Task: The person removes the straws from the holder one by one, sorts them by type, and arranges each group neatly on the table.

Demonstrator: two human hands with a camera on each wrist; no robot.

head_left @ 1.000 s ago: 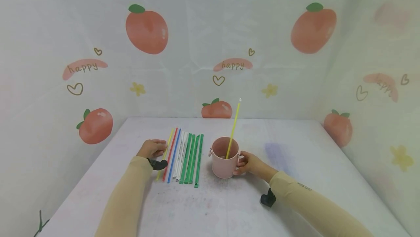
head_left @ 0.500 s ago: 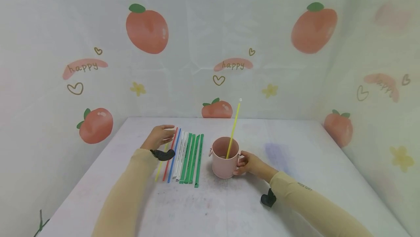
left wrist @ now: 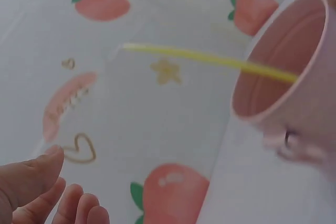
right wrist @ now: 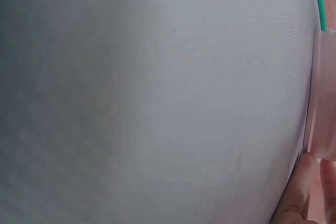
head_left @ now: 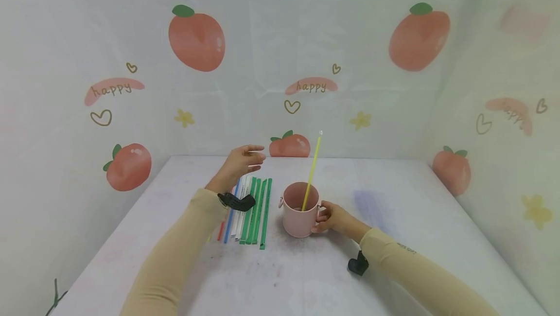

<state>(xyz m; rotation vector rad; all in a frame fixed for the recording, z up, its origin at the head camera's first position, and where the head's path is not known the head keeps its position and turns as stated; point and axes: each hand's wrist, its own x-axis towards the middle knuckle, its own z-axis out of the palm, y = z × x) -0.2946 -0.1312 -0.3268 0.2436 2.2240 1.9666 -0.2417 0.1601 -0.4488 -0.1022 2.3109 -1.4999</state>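
Note:
My left hand point(head_left: 239, 164) hangs raised over the far ends of a row of straws, its fingers loosely extended with nothing between them. In the left wrist view the thumb and fingertips point(left wrist: 71, 205) show apart from the pink cup point(left wrist: 286, 61). On the table the pink cup point(head_left: 299, 222) stands upright, and my right hand point(head_left: 336, 218) grips the handle on its right side. A yellow straw point(head_left: 312, 167) with a clear wrapper end leans inside the cup. The right wrist view catches only the cup's side point(right wrist: 323, 98) and some fingers point(right wrist: 299, 182).
Left of the cup lie several green-wrapped straws point(head_left: 265, 216), white-wrapped straws point(head_left: 239, 221), a blue straw point(head_left: 229, 223) and a red straw point(head_left: 220, 231). The left forearm covers much of the yellow one on the table. A patterned cloth wall point(head_left: 245, 87) rises behind the white table point(head_left: 315, 277).
My left hand has lifted from the yellow straw at the row's left end and moved up and right over the other straws. The right hand and the cup have stayed in place.

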